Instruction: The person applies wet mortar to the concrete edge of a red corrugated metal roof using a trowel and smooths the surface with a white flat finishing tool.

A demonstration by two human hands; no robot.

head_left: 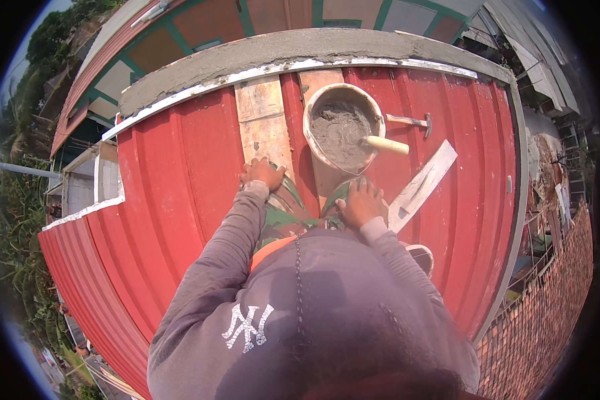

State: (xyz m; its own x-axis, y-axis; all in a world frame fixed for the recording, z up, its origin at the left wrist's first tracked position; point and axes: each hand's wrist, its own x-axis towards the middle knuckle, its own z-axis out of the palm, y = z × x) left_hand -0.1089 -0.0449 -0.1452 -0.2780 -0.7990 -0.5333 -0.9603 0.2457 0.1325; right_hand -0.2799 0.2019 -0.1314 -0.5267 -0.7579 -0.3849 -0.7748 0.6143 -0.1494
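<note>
"Grey sleeves (213,233), nearest. Condition of the hands?"

"Left hand (263,175) over the left knee, fingers loosely curved; right hand (363,203) on the other, fingers partly spread. Neither grasps an object; both rest on camouflage trousers (280,223)."

"Step in hand?"

"Judged a pause in mortar work. The bucket (308,130) stands just beyond the knees, wet mortar (340,127) inside, a pale tool handle (388,145) leaning over its right rim. The tool's head is hidden; type undetermined."

"What does the next move call for?"

"In my judgement, using that tool calls for the right hand to leave the knee and reach forward, bucket kept steady."

"Obstructions?"

"A whitish board (423,185) slants beside the right hand. A hammer (417,122) lies near the handle and could be knocked. The ribbed red roof (167,160) offers uneven footing. Farther out, a grey ledge (313,50) spans the edge."
</note>
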